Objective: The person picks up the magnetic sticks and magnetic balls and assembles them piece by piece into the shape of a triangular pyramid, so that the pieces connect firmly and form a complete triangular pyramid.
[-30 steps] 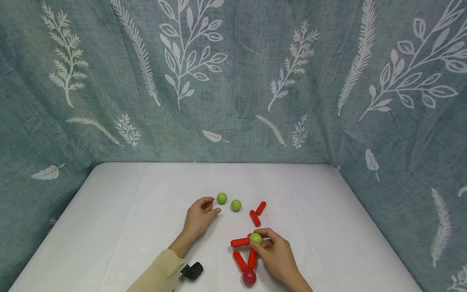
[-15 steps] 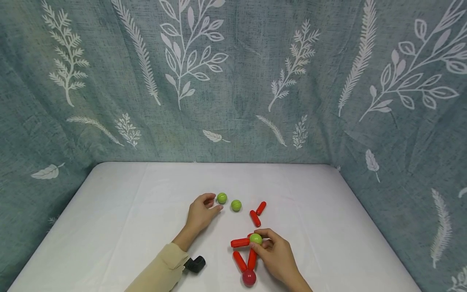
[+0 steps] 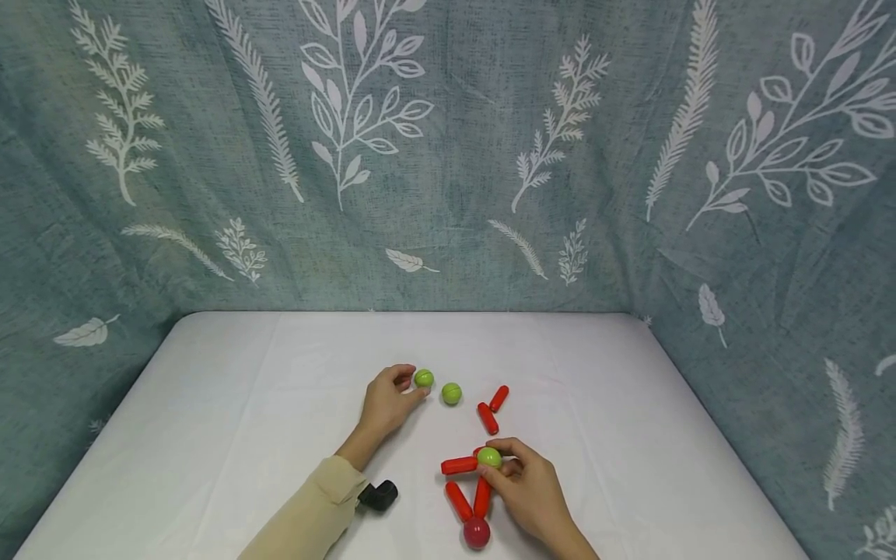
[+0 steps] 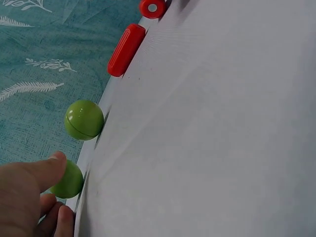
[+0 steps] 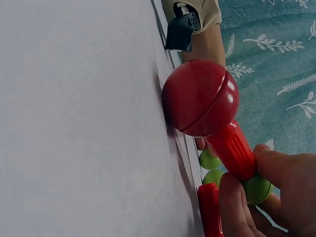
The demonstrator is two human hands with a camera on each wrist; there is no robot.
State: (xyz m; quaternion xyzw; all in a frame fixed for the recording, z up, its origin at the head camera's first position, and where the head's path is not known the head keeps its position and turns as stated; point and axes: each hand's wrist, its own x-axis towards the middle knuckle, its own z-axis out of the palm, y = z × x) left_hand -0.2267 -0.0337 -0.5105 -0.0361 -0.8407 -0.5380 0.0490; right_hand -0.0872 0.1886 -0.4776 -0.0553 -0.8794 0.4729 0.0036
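Observation:
My right hand (image 3: 528, 482) pinches a green ball (image 3: 489, 457) between thumb and fingers. Red magnetic building sticks meet at this ball: one stick (image 3: 459, 466) points left, another (image 3: 482, 496) runs down to a dark red ball (image 3: 477, 533), and part of a third shows behind. A further red stick (image 3: 458, 502) leans from the dark red ball to the upper left. My left hand (image 3: 388, 400) has thumb and fingers round a green ball (image 3: 423, 378) on the table; in the left wrist view the thumb covers part of this ball (image 4: 73, 182).
Another green ball (image 3: 451, 393) lies right of my left hand. Two loose red sticks, a nearer one (image 3: 488, 418) and a farther one (image 3: 499, 399), lie beyond the joined pieces. A black device (image 3: 381, 495) sits at my left wrist. A leaf-patterned curtain (image 3: 448, 155) stands behind the white table (image 3: 245, 412).
My left hand has moved slightly forward and right, from beside the far green ball to round it. My right hand keeps its pinch on the other green ball, almost still.

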